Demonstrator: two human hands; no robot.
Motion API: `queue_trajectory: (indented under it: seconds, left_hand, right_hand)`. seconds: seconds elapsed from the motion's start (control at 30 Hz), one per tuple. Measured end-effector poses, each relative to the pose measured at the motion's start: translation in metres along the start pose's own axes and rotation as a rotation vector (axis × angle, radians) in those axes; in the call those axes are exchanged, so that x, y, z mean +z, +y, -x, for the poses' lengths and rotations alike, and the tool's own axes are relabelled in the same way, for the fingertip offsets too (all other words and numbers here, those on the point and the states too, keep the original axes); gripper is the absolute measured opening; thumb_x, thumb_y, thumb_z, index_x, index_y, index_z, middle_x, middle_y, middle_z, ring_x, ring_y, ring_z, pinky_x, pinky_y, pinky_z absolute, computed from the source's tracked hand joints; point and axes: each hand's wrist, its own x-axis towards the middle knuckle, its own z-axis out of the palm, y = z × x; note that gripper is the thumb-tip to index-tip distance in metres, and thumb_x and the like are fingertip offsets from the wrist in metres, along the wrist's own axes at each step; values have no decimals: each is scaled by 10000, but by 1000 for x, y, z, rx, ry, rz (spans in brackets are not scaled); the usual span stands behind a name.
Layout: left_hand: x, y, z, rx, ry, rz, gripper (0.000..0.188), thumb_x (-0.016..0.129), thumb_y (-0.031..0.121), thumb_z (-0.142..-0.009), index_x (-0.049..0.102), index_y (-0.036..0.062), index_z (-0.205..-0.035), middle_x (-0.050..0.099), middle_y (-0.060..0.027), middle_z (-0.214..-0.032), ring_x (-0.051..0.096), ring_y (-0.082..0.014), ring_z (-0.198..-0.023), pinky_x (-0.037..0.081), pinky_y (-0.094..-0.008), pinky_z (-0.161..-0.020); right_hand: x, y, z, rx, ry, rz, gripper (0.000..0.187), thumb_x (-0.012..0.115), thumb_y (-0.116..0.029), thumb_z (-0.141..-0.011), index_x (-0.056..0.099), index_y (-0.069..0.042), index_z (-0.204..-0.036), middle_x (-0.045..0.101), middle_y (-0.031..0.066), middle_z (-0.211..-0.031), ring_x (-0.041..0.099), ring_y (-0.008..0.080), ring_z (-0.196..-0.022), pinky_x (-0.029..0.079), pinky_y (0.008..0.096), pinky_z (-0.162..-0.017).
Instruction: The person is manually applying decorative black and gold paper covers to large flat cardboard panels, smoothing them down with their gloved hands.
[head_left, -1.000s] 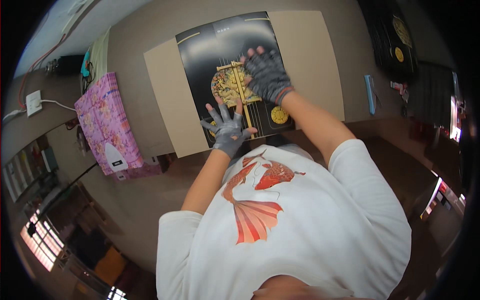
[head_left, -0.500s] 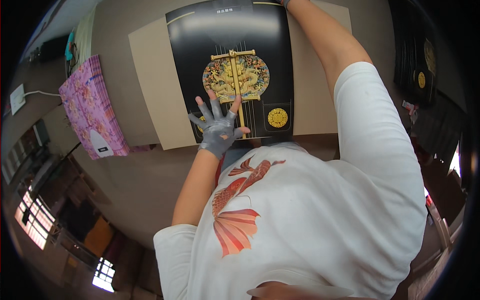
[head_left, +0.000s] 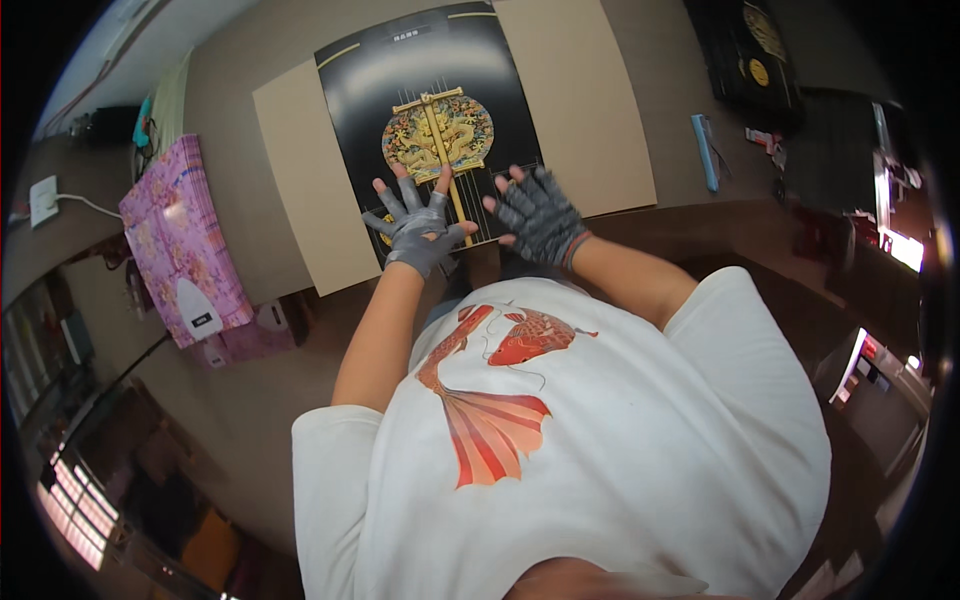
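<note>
A black printed sheet with a gold and coloured dragon medallion lies in front of me, on top of a larger tan board that shows on both sides. My left hand, in a grey fingerless glove, rests spread over the sheet's lower left part, its fingertips just below the medallion. Over the lower right corner is my right hand, in a darker grey fingerless glove, with its fingers apart and nothing in them. It covers that corner's printed emblem; whether it touches the sheet I cannot tell.
A stack of pink floral printed sheets lies at the left, near a white socket box with a cable. Black printed pieces are stacked at the far right. A blue strip-shaped object lies on the table right of the board.
My right hand has come back from the sheet's far right corner to its near right corner. My left hand stays spread at the lower left. The view has shifted slightly.
</note>
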Motion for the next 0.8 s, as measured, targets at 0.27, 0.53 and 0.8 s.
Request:
queue_trajectory:
  seconds: [0.27,0.53,0.8]
  left_hand:
    - [54,-99,26,20,693,442,734,716,378,-818,431,0,-1380,451,-249,-1330,447,-403,-1233,381,-456,-1017]
    - [53,-116,21,-92,159,976,402,695,307,-843,627,-18,-1070,681,-128,-887,637,-220,-779,501,-365,-725]
    - [58,7,6,65,-215,1334,304,664,374,-888,631,73,-910,616,-24,-813,587,-108,-741,519,-285,-689]
  right_hand:
    - [-14,-44,49,607,238,-419,583,709,-115,-751,544,-93,-1310,524,171,-1334,472,375,-1256,410,412,-1047]
    - [-35,12,40,1275,159,-1662,405,700,-192,-856,561,-82,-1220,640,35,-1039,593,136,-771,513,271,-606]
    - [-33,-26,62,1499,337,-1854,192,717,-239,-886,613,-90,-950,629,23,-714,605,157,-526,504,286,-436]
